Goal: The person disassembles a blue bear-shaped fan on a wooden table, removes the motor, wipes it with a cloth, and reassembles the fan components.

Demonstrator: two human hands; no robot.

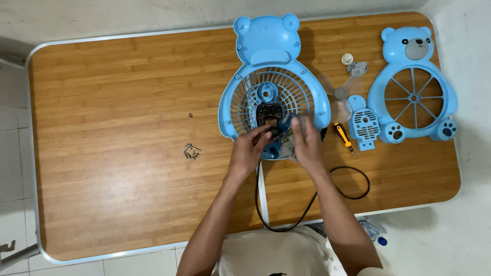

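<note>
Both hands are working at the lower edge of the light-blue, bear-shaped plastic fan housing (273, 76) lying flat on the wooden table (112, 102) — the left hand (249, 151) is pinching a small dark part (274, 132) at its fingertips. The right hand (306, 143) is closing its fingers around a blue plastic piece (287, 122), steadying it against the grille just beyond them — an orange-handled screwdriver (343, 137) is lying just right of them.

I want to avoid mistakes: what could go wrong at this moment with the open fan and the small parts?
1. The loose screws lie unguarded on the table; a sleeve could scatter them.
2. The black cable loops past the table edge; snagging it might drag the rear fan housing.
3. Left hand and right hand crowd the small internal parts, which may slip.
</note>
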